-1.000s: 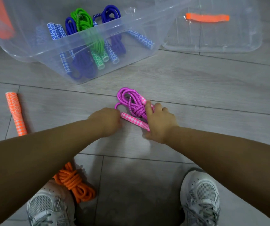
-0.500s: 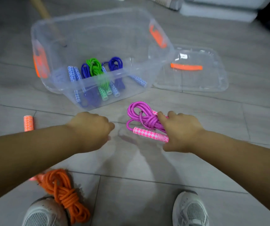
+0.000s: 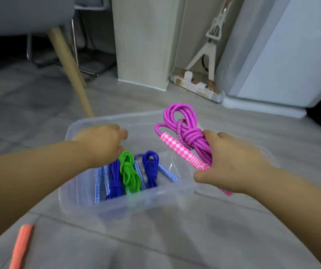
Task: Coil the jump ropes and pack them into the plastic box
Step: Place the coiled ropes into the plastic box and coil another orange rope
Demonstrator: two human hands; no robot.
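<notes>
**Magenta bundle above the box: lower it in, don't drop it**

The fingers (image 3: 214,135) of the right hand (image 3: 233,166) are curled over the knotted middle of the magenta jump rope (image 3: 186,131). The thumb sits low beside the pink checked handle (image 3: 177,149), so rope and handle are gripped as one bundle. The tip of what seems to be a second pink handle pokes out beneath the hand. The bundle is in the air over the right half of the plastic box (image 3: 117,207), with its loose loops pointing up and away from the person.

The left hand (image 3: 101,144) hovers over the box's back left part. Its fingers are loosely curled and hold nothing that shows.

In the box a green rope (image 3: 129,174) lies between two blue ropes (image 3: 115,179), side by side towards the near wall. An orange handle (image 3: 21,247) lies on the floor (image 3: 194,239) at near left, likely part of a rope yet to be packed.

The step in hand looks like the placing. To do it well:

- Bring the bundle down to the right of the coils already inside, where there seems to be room.
- Turn it so it lies parallel with them.
- Keep the handle pinched against the wrap until the bundle rests on the bottom — letting go early could loosen the knot.
- Watch that the top loops don't catch on the rim.
- The left hand could steady the box.
</notes>
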